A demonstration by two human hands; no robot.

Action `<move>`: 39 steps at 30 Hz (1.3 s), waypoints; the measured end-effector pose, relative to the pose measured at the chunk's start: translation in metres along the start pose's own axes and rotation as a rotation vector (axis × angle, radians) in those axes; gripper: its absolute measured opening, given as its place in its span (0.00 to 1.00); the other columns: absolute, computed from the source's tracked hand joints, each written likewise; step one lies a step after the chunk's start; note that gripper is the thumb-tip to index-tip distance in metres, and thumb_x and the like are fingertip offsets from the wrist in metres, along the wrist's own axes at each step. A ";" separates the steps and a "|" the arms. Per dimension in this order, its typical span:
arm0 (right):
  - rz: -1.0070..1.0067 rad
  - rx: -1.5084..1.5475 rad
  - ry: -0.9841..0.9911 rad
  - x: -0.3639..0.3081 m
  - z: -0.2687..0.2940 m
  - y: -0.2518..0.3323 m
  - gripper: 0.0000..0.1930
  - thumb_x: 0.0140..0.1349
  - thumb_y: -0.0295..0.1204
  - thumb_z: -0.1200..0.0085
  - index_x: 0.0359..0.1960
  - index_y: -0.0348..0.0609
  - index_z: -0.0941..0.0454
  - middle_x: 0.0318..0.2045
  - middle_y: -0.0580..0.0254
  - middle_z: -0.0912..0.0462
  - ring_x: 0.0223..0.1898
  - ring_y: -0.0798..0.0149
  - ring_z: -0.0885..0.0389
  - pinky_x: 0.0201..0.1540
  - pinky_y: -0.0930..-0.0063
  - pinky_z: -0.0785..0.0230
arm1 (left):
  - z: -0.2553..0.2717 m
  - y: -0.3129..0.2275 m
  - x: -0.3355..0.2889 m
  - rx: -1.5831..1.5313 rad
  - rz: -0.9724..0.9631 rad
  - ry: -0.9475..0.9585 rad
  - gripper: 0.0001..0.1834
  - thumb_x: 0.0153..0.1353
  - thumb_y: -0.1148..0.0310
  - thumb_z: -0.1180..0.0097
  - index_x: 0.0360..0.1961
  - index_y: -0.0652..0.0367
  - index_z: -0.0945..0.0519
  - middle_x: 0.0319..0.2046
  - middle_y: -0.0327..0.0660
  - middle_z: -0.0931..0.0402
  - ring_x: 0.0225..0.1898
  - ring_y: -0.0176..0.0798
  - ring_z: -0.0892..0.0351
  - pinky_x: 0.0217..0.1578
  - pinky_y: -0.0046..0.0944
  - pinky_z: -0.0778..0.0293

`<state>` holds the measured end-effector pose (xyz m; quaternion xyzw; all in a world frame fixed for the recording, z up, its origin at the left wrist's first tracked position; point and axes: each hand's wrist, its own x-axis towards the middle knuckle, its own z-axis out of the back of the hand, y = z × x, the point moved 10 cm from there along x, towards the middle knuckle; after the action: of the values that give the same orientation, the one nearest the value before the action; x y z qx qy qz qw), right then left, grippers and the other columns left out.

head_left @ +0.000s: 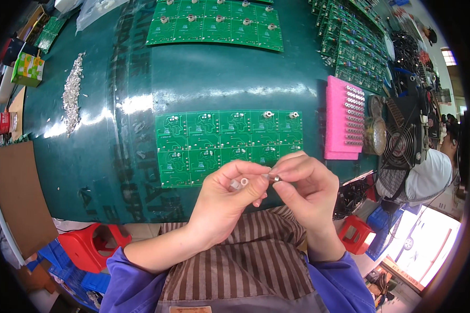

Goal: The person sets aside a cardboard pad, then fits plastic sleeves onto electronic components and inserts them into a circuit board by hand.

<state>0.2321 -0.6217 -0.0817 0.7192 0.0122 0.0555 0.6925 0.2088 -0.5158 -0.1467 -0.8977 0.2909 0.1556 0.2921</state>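
Observation:
Over the near edge of a green circuit board panel point(209, 140), my two hands meet at the fingertips. My left hand point(222, 195) is closed, with small white plastic sleeves point(244, 182) lying in its curled fingers. Between thumb and fingers, my right hand point(312, 190) pinches a small silvery cylindrical component point(276, 178). The fingertips partly hide it, and whether a sleeve is on it I cannot tell. Two round metal-topped components point(268, 114) stand at the panel's far right corner. My hands cover part of its near right side.
Another green panel point(214, 32) with several mounted components lies farther back. Pink foam point(337, 122) on the right holds rows of metal parts. A pile of tiny clear pieces point(72, 96) lies left. Stacked populated boards point(357, 55) and a black fan point(399, 140) stand right.

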 end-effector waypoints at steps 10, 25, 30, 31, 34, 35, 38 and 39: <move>0.048 -0.345 0.018 0.027 -0.004 0.009 0.07 0.47 0.17 0.40 0.29 0.39 0.20 0.29 0.59 0.18 0.34 0.64 0.20 0.38 0.74 0.30 | 0.000 -0.006 -0.004 -0.004 0.100 0.002 0.21 0.62 0.69 0.47 0.55 0.64 0.33 0.41 0.43 0.24 0.36 0.31 0.27 0.37 0.29 0.30; 0.037 -0.692 0.014 0.086 -0.025 -0.013 0.05 0.50 0.24 0.41 0.30 0.39 0.18 0.26 0.57 0.18 0.26 0.66 0.20 0.29 0.77 0.31 | 0.008 -0.004 -0.005 -0.055 0.091 -0.006 0.18 0.66 0.72 0.59 0.55 0.69 0.39 0.53 0.57 0.34 0.54 0.46 0.31 0.57 0.42 0.35; 0.061 -0.709 -0.007 0.086 -0.025 -0.013 0.05 0.50 0.24 0.41 0.29 0.39 0.18 0.25 0.57 0.18 0.26 0.66 0.20 0.28 0.77 0.31 | 0.006 -0.005 -0.005 -0.040 0.085 0.025 0.17 0.66 0.72 0.59 0.53 0.69 0.38 0.53 0.56 0.34 0.55 0.46 0.31 0.58 0.42 0.36; 0.076 -0.715 -0.009 0.086 -0.025 -0.012 0.05 0.51 0.24 0.41 0.29 0.39 0.18 0.25 0.57 0.18 0.26 0.66 0.20 0.28 0.77 0.31 | 0.007 -0.005 -0.004 -0.041 0.085 0.025 0.17 0.66 0.72 0.59 0.53 0.69 0.38 0.53 0.56 0.34 0.55 0.46 0.31 0.58 0.42 0.36; 0.086 -0.688 -0.011 0.085 -0.024 -0.013 0.04 0.51 0.24 0.41 0.29 0.39 0.18 0.25 0.58 0.18 0.25 0.67 0.20 0.28 0.77 0.31 | 0.006 -0.004 -0.005 -0.036 0.072 0.032 0.16 0.67 0.72 0.59 0.53 0.68 0.37 0.53 0.56 0.34 0.55 0.46 0.31 0.58 0.42 0.36; 0.086 -0.688 -0.011 0.085 -0.023 -0.013 0.04 0.51 0.24 0.41 0.29 0.39 0.18 0.25 0.58 0.18 0.25 0.67 0.20 0.28 0.77 0.31 | 0.006 -0.004 -0.005 -0.021 0.077 0.023 0.16 0.67 0.71 0.60 0.53 0.68 0.37 0.53 0.56 0.34 0.55 0.46 0.31 0.58 0.42 0.36; 0.081 -0.668 -0.010 0.085 -0.023 -0.014 0.04 0.50 0.24 0.40 0.29 0.40 0.18 0.25 0.58 0.18 0.25 0.67 0.21 0.28 0.78 0.31 | 0.006 -0.004 -0.004 -0.001 0.086 0.017 0.16 0.68 0.69 0.62 0.53 0.67 0.37 0.53 0.56 0.34 0.55 0.47 0.31 0.58 0.43 0.36; 0.093 -0.668 -0.014 0.084 -0.023 -0.014 0.04 0.50 0.23 0.40 0.29 0.40 0.18 0.25 0.59 0.18 0.25 0.67 0.21 0.28 0.78 0.31 | 0.006 -0.004 -0.004 0.003 0.089 0.019 0.16 0.69 0.67 0.62 0.53 0.67 0.37 0.53 0.56 0.34 0.54 0.47 0.30 0.58 0.43 0.35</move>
<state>0.3145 -0.5901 -0.0892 0.4527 -0.0439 0.0829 0.8867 0.2074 -0.5079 -0.1476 -0.8849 0.3335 0.1594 0.2835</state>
